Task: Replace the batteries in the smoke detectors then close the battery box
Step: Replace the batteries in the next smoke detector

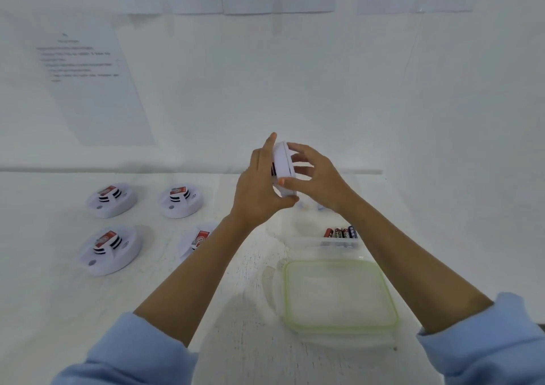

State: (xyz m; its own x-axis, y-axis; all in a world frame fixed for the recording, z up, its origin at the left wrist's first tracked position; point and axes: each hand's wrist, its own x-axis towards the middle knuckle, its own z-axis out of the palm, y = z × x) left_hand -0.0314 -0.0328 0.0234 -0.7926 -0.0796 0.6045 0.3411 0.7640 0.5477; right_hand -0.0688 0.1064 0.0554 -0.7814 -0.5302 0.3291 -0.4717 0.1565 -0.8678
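Head: detector (282, 165) btwn L+R fingers (298, 149)

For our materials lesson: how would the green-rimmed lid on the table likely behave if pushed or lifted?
The lid lies flat on the table, so a push would probably slide it, not tip it. It looks like thin clear plastic, so likely light and perhaps slightly bendy.

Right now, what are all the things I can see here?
smoke detectors: four, white with red tops, table's left
held smoke detector: one, white, on edge between both hands
battery box: one, clear, open, right side
batteries: several, red, black, blue, inside it
lid: one, clear, green rim, table, near side of box
papers: several, white, wall
table: one, white
left hand: one, fingers around held smoke detector
right hand: one, fingers around it too
sleeves: two, light blue
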